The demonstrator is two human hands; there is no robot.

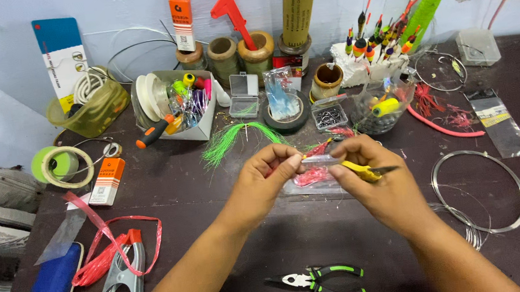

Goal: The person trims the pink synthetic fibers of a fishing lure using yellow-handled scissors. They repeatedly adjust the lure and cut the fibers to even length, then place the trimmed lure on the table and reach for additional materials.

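Red lure piece [317, 149] is sitting pinched between both hands above the middle of the dark table [230, 231], just over a clear plastic bag of pink material [312, 177]. Left hand [267, 178] is closing thumb and forefinger on the piece's left end; right hand [374, 173] is pinching the other end while also gripping small yellow-handled snips [364, 170], blades pointing right. Judgement: doing this well is calling for a steady two-point pinch, keeping the piece taut and low over the bag, keeping the snip tips away from the fingers. Exact detail of the piece is too small to tell. Packages: tall blue-and-white card pack [62, 60] is leaning on the wall at back left; narrow orange-and-white card [182, 23] is standing at back centre; small orange-and-white box [108, 181] is lying left of the hands by a tape roll [62, 166]; brown paper roll with dark print [297, 9] is standing at back; clear sachet with yellow label [498, 122] is lying at right, near a wire coil [479, 191]. Green-handled pliers [321, 281] are lying near the front edge, untouched.
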